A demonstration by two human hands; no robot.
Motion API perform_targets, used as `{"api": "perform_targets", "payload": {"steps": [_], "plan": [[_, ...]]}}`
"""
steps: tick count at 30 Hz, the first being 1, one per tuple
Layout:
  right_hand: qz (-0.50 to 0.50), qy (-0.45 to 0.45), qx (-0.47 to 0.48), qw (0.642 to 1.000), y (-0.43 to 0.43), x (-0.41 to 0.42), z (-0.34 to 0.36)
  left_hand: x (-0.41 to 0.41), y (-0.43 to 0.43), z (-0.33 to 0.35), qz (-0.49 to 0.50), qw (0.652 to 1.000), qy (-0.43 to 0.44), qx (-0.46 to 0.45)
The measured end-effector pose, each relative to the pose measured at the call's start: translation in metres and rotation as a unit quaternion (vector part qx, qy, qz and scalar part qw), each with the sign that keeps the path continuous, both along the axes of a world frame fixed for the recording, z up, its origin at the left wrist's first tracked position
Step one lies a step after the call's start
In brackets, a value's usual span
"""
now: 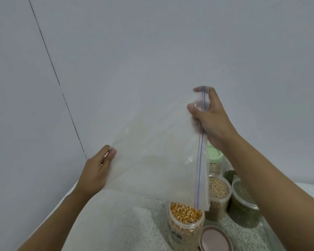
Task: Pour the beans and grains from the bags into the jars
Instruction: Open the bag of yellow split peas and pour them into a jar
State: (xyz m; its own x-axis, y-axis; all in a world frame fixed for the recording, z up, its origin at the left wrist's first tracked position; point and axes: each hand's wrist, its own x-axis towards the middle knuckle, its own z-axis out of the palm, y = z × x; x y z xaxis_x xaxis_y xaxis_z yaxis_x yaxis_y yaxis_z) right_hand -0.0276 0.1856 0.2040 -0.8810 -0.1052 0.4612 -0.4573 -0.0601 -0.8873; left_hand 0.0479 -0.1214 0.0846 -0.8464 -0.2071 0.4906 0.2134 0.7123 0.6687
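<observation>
A clear zip bag with a blue seal line hangs tilted in the air, looking empty. My right hand grips its upper zip edge. My left hand pinches the bag's lower left corner. The bag's bottom zip corner hangs just over an open clear jar filled to the top with yellow corn kernels. Behind it stands an open jar of pale beans, and to the right an open jar of dark green grains. A closed jar with a light green lid stands at the back.
A brown round lid lies on the speckled counter right of the corn jar. A grey wall rises behind, with a corner seam at the left. A dark green object sits behind the jars.
</observation>
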Motion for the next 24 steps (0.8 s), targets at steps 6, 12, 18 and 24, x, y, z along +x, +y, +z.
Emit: {"api": "perform_targets", "payload": {"steps": [6,12,18,24], "plan": [[0.023,0.025,0.055,0.998,-0.008,-0.001,-0.003,-0.002,-0.015,-0.023,-0.011,0.997,-0.066,-0.045],[0.011,0.03,0.1,0.994,-0.016,0.004,-0.009,0.001,-0.019,-0.021,-0.045,0.983,-0.136,-0.117],[0.095,0.029,0.148,0.984,-0.028,0.015,-0.006,0.002,0.009,0.037,-0.123,0.991,-0.003,-0.043],[0.171,0.019,0.169,0.97,-0.025,0.033,-0.001,-0.017,0.05,0.094,-0.195,0.98,0.039,-0.029]]}}
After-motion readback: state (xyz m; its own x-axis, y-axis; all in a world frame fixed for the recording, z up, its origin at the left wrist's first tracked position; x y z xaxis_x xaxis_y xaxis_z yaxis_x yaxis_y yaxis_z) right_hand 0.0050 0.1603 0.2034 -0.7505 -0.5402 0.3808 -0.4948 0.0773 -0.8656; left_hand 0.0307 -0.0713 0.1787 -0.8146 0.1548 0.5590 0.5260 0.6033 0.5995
